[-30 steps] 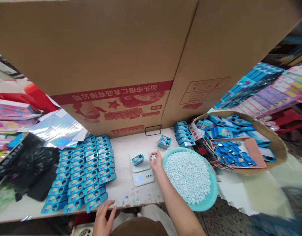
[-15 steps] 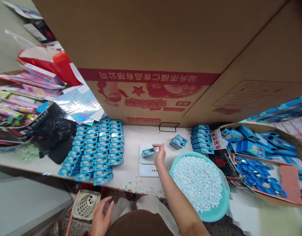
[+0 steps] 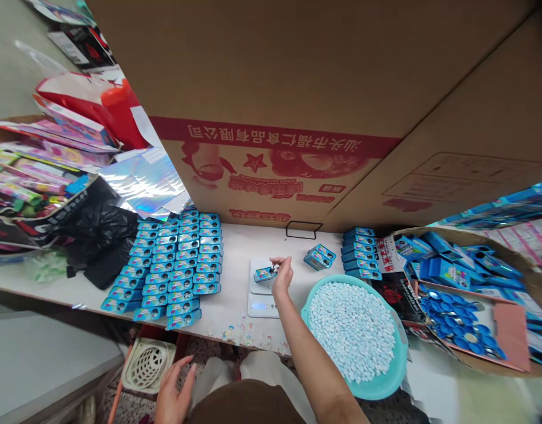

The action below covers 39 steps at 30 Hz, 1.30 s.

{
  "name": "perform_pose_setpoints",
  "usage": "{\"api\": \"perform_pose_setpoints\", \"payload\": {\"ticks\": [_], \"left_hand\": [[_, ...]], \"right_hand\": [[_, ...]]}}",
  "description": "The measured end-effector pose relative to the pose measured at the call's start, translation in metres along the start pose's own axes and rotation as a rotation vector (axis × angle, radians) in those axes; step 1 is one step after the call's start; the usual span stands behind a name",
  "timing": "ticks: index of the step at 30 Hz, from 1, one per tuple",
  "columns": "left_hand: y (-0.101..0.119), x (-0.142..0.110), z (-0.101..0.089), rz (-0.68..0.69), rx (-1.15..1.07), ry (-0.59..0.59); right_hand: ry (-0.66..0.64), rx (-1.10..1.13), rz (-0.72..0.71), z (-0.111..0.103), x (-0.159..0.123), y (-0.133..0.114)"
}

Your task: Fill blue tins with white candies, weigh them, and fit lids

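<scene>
My right hand (image 3: 283,277) is above a small white digital scale (image 3: 258,300), fingers closed around a few small white candies (image 3: 275,268). These candies are at the opening of a blue tin (image 3: 264,274) that lies on the scale's plate. Near the table's front edge, low by my lap, my left hand (image 3: 175,391) is empty with its fingers apart. To the right of my right forearm sits a turquoise basin (image 3: 304,315) full of pale candies (image 3: 350,330).
Rows of blue tins (image 3: 178,265) stand left of the scale. Two more tins (image 3: 319,257) and a small stack (image 3: 359,253) are on the right. A large cardboard carton (image 3: 271,70) walls off the back. Blue lids (image 3: 456,321) lie in a box at right.
My right hand has moved slightly left, bringing the candies to the tin's opening. My left hand remains low and open. The view has shifted slightly.
</scene>
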<state>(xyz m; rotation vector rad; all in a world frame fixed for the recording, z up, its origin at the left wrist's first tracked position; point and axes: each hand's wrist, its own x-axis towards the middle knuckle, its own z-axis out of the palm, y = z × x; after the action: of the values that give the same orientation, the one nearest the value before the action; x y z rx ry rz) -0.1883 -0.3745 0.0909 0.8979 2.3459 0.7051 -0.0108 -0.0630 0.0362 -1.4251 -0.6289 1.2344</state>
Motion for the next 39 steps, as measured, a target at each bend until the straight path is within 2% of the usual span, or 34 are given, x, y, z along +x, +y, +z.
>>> {"api": "perform_pose_setpoints", "payload": {"ticks": [5,9,12,17,20,22,26,31,39], "left_hand": [[-0.005,-0.005,-0.003,-0.019,-0.008,0.011],[-0.006,-0.006,-0.002,-0.019,-0.007,0.0],[-0.007,-0.006,0.001,-0.02,-0.013,-0.009],[-0.013,-0.002,0.009,-0.05,-0.041,-0.039],[-0.014,0.004,0.015,-0.056,-0.068,-0.082],[-0.012,0.009,0.018,-0.05,-0.084,-0.105],[-0.004,0.017,0.021,-0.027,-0.085,-0.134],[-0.003,0.021,0.025,-0.013,-0.087,-0.159],[-0.008,0.015,0.031,-0.004,-0.121,-0.158]], "right_hand": [[0.006,-0.011,-0.04,0.002,-0.003,0.003],[0.016,-0.093,-0.099,-0.01,-0.001,-0.002],[0.061,-0.133,-0.142,-0.033,0.001,-0.008],[0.125,-0.283,-0.2,-0.088,-0.006,-0.008],[0.106,-0.442,-0.221,-0.114,-0.018,-0.001],[0.055,-0.546,-0.258,-0.122,-0.027,0.004],[-0.129,-0.692,-0.354,-0.118,-0.04,0.013],[-0.335,-0.848,-0.421,-0.106,-0.041,0.029],[-0.471,-1.072,-0.454,-0.092,-0.034,0.042]]}}
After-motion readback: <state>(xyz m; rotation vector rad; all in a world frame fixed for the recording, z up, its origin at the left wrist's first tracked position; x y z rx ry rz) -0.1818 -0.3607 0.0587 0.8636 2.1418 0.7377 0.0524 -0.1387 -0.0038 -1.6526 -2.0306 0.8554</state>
